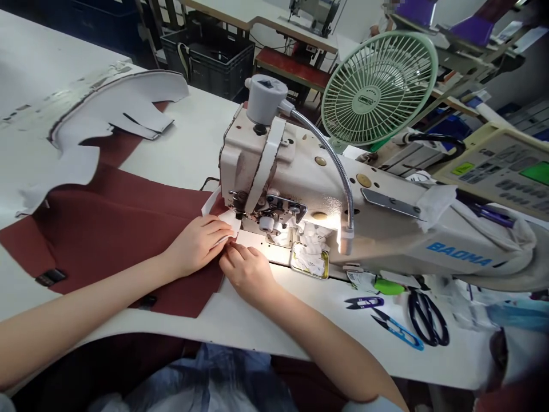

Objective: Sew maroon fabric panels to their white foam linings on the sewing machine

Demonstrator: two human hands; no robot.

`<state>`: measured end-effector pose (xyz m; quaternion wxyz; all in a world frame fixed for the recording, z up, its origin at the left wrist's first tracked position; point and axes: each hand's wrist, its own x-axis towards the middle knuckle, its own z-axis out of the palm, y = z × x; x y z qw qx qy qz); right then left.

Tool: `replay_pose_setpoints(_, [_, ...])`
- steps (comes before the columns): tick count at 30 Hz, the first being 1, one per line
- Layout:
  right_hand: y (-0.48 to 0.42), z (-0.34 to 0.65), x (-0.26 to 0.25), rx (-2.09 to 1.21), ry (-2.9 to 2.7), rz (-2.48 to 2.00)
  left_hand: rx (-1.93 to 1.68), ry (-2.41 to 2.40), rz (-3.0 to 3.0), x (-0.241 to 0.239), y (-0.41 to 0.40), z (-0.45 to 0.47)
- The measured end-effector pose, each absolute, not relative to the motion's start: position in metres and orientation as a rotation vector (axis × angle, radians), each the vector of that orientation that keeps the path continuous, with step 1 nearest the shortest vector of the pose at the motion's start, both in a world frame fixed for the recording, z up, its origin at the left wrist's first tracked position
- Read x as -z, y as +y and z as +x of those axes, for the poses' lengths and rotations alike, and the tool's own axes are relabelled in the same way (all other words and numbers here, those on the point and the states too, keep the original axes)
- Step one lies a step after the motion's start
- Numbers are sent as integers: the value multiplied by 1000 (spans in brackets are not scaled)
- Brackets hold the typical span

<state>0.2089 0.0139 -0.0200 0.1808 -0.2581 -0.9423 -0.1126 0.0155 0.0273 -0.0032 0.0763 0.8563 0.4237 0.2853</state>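
Note:
My left hand [197, 246] lies on a maroon fabric panel [115, 229] and its fingers pinch a white fabric strip [227, 220] just in front of the presser foot [266, 223] of a BAOMA industrial sewing machine [274, 166]. My right hand [246, 274] is next to it on the white table, its fingertips on the strip's lower edge. The needle area is partly hidden by the machine's head and the strip.
A small tin tray [309, 260] of white scraps sits on the machine bed. Thread snips [397, 329] and black scissors [426, 317] lie at right. A gooseneck lamp [338, 166], a green fan [377, 86] and a control panel [501, 166] stand behind.

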Motion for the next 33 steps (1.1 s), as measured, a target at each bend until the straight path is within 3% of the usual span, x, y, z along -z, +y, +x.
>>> replay_pose_setpoints(15, [22, 206, 19, 139, -2685, -851, -785, 907, 2756, 6, 57, 2])
replay_pose_setpoints(22, [25, 206, 24, 145, -2600, -832, -747, 1001, 2882, 5, 70, 9])
replay_pose_setpoints(33, [22, 214, 19, -182, -2517, -863, -716, 815, 2912, 7, 84, -14])
